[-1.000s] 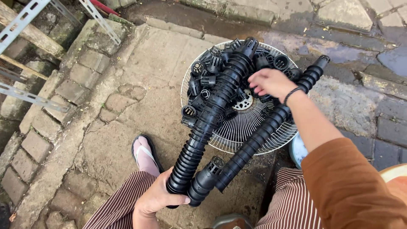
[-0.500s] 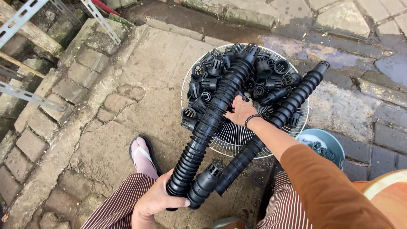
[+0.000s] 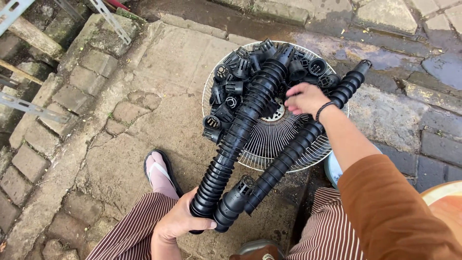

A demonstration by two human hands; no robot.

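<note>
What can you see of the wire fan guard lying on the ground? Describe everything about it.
The wire fan guard is a round, pale metal grille of thin spokes running out from a small hub to an outer ring. It lies flat on worn concrete paving, used like a tray: a pile of small black plastic cups fills its far and left side. Two long stacks of nested black cups lie across it, their near ends in the left hand. The right hand hovers above it. Its near right edge is hidden by the arm.
</note>
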